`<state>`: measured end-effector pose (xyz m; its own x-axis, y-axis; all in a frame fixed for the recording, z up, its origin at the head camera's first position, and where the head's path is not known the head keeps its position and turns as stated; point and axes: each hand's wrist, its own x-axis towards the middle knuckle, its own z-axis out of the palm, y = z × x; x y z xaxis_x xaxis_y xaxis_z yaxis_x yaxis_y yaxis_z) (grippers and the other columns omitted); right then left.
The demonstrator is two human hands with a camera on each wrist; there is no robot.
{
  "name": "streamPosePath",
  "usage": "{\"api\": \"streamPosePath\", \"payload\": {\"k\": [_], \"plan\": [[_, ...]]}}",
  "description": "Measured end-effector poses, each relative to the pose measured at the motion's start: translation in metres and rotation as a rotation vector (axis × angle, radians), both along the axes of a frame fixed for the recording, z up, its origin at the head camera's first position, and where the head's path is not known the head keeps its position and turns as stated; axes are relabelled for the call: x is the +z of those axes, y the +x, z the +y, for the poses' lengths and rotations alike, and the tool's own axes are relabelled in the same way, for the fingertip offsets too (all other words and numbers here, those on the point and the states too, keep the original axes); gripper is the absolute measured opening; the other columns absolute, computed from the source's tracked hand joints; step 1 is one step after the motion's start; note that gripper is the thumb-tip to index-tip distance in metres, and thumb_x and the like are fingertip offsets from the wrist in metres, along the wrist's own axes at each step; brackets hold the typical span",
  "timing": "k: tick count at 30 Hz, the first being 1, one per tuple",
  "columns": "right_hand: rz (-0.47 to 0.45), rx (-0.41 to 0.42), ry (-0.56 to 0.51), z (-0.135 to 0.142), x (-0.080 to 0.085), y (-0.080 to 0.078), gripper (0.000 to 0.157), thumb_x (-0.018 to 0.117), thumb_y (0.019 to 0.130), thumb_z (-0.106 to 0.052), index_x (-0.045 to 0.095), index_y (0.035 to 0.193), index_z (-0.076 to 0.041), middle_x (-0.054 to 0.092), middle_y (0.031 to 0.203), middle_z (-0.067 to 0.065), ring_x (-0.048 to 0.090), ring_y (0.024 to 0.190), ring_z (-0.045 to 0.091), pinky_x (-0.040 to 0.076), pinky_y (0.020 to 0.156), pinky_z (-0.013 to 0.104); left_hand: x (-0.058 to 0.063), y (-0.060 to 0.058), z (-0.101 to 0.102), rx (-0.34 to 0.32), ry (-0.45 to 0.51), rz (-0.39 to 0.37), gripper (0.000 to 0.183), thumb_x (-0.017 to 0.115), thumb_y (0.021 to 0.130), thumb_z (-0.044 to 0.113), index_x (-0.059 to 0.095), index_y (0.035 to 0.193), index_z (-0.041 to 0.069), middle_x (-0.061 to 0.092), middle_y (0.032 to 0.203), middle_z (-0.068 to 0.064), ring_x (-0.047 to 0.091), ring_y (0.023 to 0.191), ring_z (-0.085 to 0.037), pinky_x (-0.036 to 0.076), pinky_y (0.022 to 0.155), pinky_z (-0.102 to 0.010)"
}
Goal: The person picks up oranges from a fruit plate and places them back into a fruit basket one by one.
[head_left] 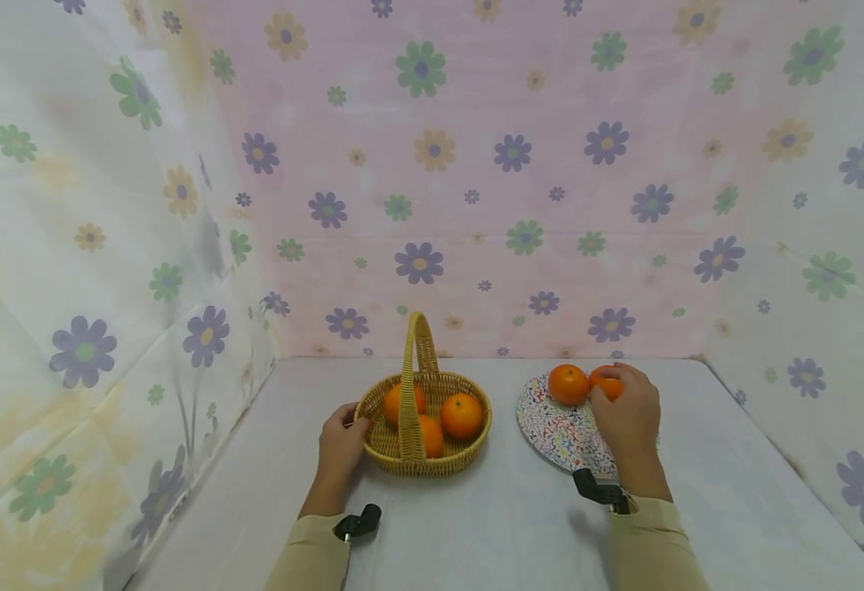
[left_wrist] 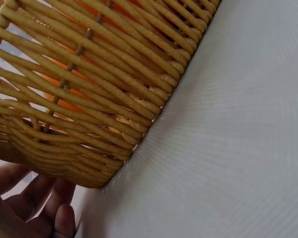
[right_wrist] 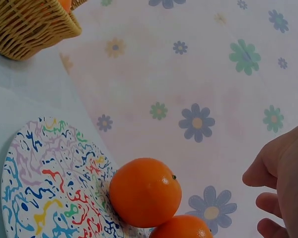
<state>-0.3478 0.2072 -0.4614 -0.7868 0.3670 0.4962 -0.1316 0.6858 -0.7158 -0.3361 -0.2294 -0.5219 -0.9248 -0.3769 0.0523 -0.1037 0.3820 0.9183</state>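
A wicker basket (head_left: 428,468) with a tall arched handle stands on the table, an orange (head_left: 461,415) at its right side and two more partly behind the handle. My left hand (head_left: 339,447) holds the basket's left end, thumb at the rim; the left wrist view shows curled fingers (left_wrist: 37,196) against the weave. On a speckled plate (head_left: 550,419) to the right sit two oranges, one (head_left: 568,385) in plain sight. My right hand (head_left: 630,414) is over the other orange (head_left: 606,382), partly covering it. In the right wrist view, its loosely bent fingers (right_wrist: 268,202) are apart from the fruit.
A white cloth covers the table (head_left: 476,533). Flower-printed sheets hang as a back wall (head_left: 476,164) and as side walls at left and right. Black camera mounts (head_left: 358,521) sit at both wrists, over beige sleeves.
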Motion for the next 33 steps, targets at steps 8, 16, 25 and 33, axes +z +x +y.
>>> {"api": "streamPosePath", "payload": {"k": [8,16,25,33], "plan": [[-0.051,-0.068,-0.017,0.005,-0.001,0.002,0.035,0.064,0.091,-0.011,0.069,0.122,0.004,0.058,0.144,0.024,0.047,0.133,0.050,0.038,0.112,0.068,-0.001,-0.001,0.000,-0.003,0.004,-0.003,0.046,0.056,0.096,0.022,0.061,0.140,0.009,0.065,0.133,-0.014,0.061,0.121,-0.030,0.053,0.103,-0.048],[-0.182,-0.090,-0.116,0.012,-0.005,0.002,0.045,0.062,0.093,-0.015,0.062,0.137,-0.002,0.048,0.156,0.021,0.039,0.143,0.047,0.034,0.117,0.065,-0.002,-0.001,0.000,0.002,-0.004,0.002,0.046,0.056,0.095,0.023,0.061,0.139,0.009,0.066,0.132,-0.013,0.062,0.120,-0.029,0.053,0.100,-0.047],[-0.283,-0.107,-0.167,0.017,-0.009,0.000,0.058,0.062,0.094,-0.019,0.051,0.149,-0.005,0.046,0.156,0.022,0.040,0.138,0.046,0.041,0.112,0.064,-0.003,-0.001,-0.001,0.004,-0.001,0.008,0.045,0.056,0.095,0.023,0.061,0.138,0.009,0.066,0.132,-0.014,0.062,0.120,-0.030,0.053,0.101,-0.048],[-0.344,-0.113,-0.179,0.021,-0.010,0.000,0.072,0.068,0.092,-0.019,0.040,0.156,-0.004,0.040,0.157,0.029,0.040,0.136,0.051,0.044,0.109,0.064,-0.001,-0.001,0.000,0.005,0.000,0.007,0.045,0.056,0.096,0.023,0.061,0.138,0.009,0.066,0.131,-0.013,0.062,0.118,-0.029,0.053,0.099,-0.047]]}}
